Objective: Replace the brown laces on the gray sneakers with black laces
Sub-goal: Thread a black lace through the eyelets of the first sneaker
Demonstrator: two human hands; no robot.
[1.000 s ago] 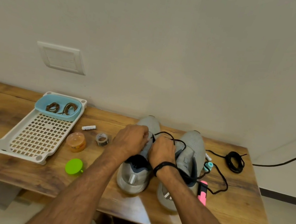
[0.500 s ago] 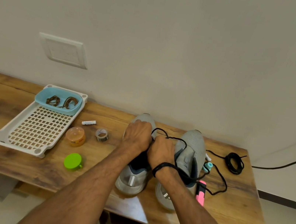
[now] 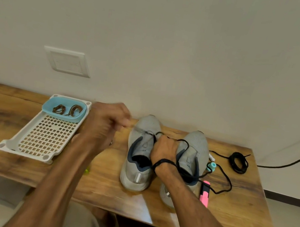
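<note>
The black lace (image 3: 184,141) runs from the front eyelets of the left gray sneaker (image 3: 137,170), loops over the right hand (image 3: 165,149) and trails off to the right of that sneaker. The right hand sits against the sneaker's right edge, fingers curled tight on the lace. 0.5 s ago both hands were bunched over this sneaker; now the left hand (image 3: 104,123) has swung out to its left, raised and blurred, so I cannot tell what its curled fingers hold. The right gray sneaker (image 3: 196,146) stands just right of the left sneaker. Further right lie a pink highlighter (image 3: 204,193) and 1 coiled black lace (image 3: 238,162). Far left, the brown laces (image 3: 68,110) lie in a blue bowl (image 3: 48,106) on a white tray (image 3: 43,135).
</note>
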